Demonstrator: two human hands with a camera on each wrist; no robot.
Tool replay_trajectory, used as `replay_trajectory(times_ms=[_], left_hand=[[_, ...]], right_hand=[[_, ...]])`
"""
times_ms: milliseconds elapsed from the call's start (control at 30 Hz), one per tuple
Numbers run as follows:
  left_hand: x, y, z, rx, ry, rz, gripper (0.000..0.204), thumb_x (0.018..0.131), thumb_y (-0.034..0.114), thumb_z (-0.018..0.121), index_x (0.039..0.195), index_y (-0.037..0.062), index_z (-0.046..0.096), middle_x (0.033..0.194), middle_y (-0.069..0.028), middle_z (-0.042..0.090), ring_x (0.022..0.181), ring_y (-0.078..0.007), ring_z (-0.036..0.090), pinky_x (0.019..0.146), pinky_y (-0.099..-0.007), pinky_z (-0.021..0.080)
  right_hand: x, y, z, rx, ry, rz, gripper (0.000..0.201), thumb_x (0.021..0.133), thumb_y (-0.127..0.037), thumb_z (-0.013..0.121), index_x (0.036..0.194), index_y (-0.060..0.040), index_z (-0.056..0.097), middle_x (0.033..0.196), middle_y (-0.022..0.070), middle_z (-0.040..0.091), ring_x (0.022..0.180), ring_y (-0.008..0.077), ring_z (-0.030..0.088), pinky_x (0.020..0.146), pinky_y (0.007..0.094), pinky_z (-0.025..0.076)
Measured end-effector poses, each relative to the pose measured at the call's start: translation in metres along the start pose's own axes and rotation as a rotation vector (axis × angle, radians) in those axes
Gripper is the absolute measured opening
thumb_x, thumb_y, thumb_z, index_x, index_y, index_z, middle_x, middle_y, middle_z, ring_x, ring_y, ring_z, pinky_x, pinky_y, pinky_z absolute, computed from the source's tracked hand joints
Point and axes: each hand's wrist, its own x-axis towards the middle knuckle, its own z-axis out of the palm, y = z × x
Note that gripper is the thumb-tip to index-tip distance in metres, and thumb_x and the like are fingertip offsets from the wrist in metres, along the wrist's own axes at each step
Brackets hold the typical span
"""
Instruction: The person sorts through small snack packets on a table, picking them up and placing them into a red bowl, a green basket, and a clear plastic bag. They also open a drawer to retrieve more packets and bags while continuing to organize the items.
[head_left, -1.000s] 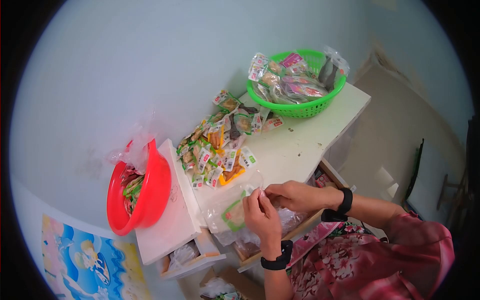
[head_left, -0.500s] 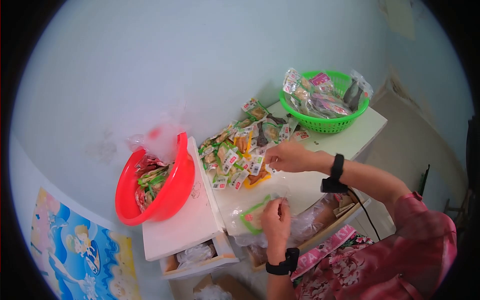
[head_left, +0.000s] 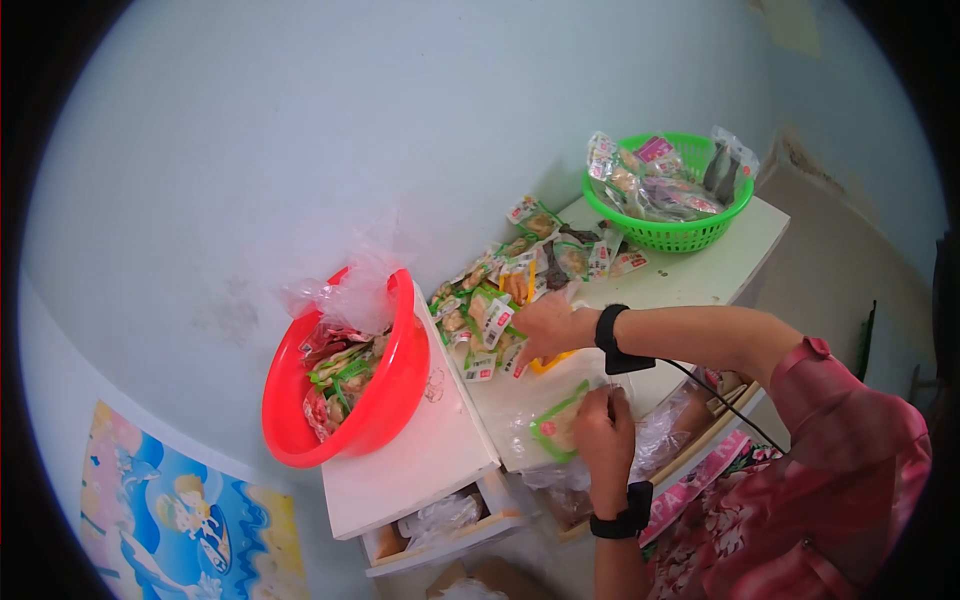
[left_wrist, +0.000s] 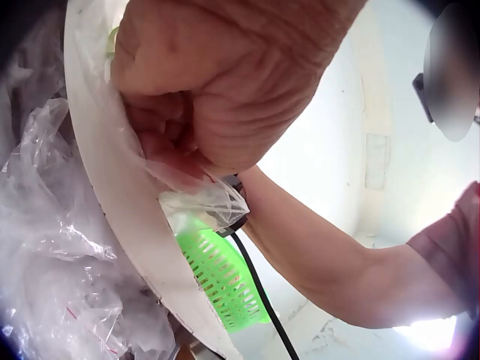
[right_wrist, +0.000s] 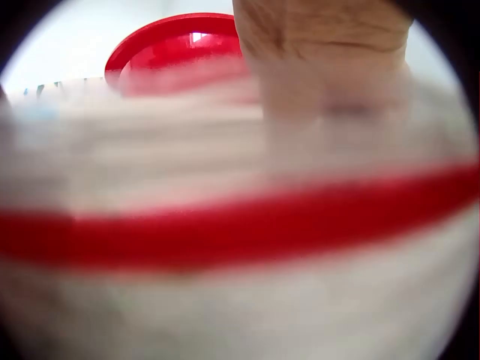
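My left hand (head_left: 606, 436) pinches the mouth of a clear plastic bag (left_wrist: 217, 199) between thumb and curled fingers, near the table's front edge. Inside the bag lies a green-edged food packet (head_left: 558, 425), flat on the white tabletop. Over the front of a heap of small snack packets (head_left: 480, 312) is my right hand (head_left: 553, 326), its fingers extended down among them. A white label packet (head_left: 497, 322) lies beside those fingers. In the right wrist view a blurred pale surface with a red band hides most of that hand.
A red basin (head_left: 408, 385) with packets and clear plastic stands tilted at left. At the back right sits a green basket (head_left: 680, 237) full of bagged packets. Below the tabletop, an open drawer (head_left: 500, 530) and another with crumpled clear bags (left_wrist: 60, 240) jut out. A black cable (head_left: 720, 400) hangs from my right wrist.
My right hand has left the bag's mouth, where both hands were, and moved over to the packet heap. My left hand keeps holding the bag. The head view has shifted.
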Motion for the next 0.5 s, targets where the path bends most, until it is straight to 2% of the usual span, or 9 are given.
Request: replay_trajectory(times_ms=[167,267,367,400,433,500], left_hand=[[0.000,-0.004,0.001,-0.014,-0.006,-0.011,0.018,0.098,0.015,0.067,0.099,-0.0020,0.070,0.075,-0.0114,0.067,0.064,-0.0179,0.063,0.063,-0.0335,0.050],[0.000,-0.005,0.002,0.011,-0.010,-0.031,0.018,0.098,0.016,0.067,0.099,-0.0018,0.070,0.075,-0.0111,0.067,0.064,-0.0182,0.064,0.064,-0.0339,0.051],[0.000,-0.008,0.004,0.079,0.004,0.007,0.019,0.098,0.017,0.068,0.099,-0.0021,0.070,0.076,-0.0112,0.068,0.064,-0.0185,0.065,0.063,-0.0346,0.051],[0.000,-0.007,0.003,0.081,0.017,0.028,0.019,0.099,0.017,0.068,0.100,-0.0023,0.070,0.077,-0.0113,0.069,0.064,-0.0186,0.065,0.063,-0.0347,0.052],[0.000,-0.007,0.004,0.081,0.029,0.048,0.019,0.099,0.017,0.068,0.100,-0.0024,0.071,0.078,-0.0115,0.069,0.063,-0.0187,0.066,0.062,-0.0347,0.052],[-0.002,-0.009,0.005,0.015,0.007,-0.035,0.018,0.099,0.015,0.067,0.101,-0.0021,0.071,0.081,-0.0099,0.071,0.064,-0.0163,0.066,0.061,-0.0331,0.052]], right_hand=[[0.008,0.014,0.020,0.208,-0.044,0.061,0.038,0.073,-0.036,0.085,0.085,-0.0033,0.069,0.079,0.0130,0.071,0.082,0.0339,0.074,0.066,0.0470,0.054],[0.003,0.025,0.017,0.343,-0.024,0.089,0.032,0.074,-0.029,0.081,0.083,-0.0028,0.066,0.078,0.0133,0.069,0.079,0.0328,0.071,0.065,0.0459,0.052],[-0.018,0.045,-0.006,0.460,0.169,-0.025,0.028,0.075,-0.022,0.078,0.078,-0.0029,0.059,0.074,0.0125,0.063,0.071,0.0264,0.064,0.061,0.0425,0.047],[-0.028,0.053,-0.016,0.614,0.208,-0.098,0.029,0.078,-0.010,0.079,0.080,-0.0040,0.051,0.075,0.0050,0.058,0.070,0.0153,0.056,0.061,0.0367,0.043],[-0.043,0.058,-0.029,0.750,0.203,-0.066,0.027,0.080,-0.008,0.078,0.082,-0.0045,0.051,0.077,0.0033,0.058,0.072,0.0129,0.055,0.062,0.0347,0.043],[-0.075,0.066,-0.050,1.024,0.195,0.001,0.024,0.084,-0.004,0.075,0.086,-0.0055,0.051,0.082,0.0000,0.059,0.077,0.0081,0.054,0.065,0.0309,0.043]])
